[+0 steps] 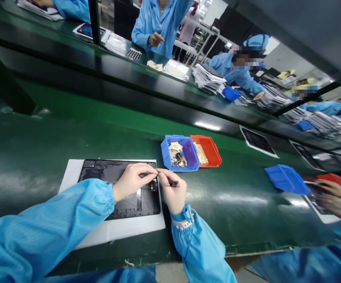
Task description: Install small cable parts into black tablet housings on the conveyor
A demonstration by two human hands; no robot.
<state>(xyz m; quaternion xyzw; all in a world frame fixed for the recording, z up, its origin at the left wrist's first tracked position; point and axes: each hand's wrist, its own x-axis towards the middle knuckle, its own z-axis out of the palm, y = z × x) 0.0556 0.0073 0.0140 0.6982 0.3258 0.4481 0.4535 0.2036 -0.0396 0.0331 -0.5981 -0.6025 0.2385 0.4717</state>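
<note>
Above the right edge of a black tablet-like housing (114, 208), my left hand (135, 179) and my right hand (173, 192) meet at the fingertips. My left hand is closed in a pinch; what it holds is too small to make out. A thin dark tool (174, 183) pokes out of my closed right hand, the rest hidden by the fingers. Under the fingertips, a small part with metallic spots (153, 185) shows inside the housing. The housing lies flat on a white sheet (99, 237). A strap circles my right wrist.
Just beyond my hands stand a blue bin (192, 159) with beige and dark small pieces and a red bin (213, 151) with beige pieces. Farther right lies another blue bin (286, 179), beside a co-worker's hands (335, 194). A raised dark ledge (114, 74) runs behind.
</note>
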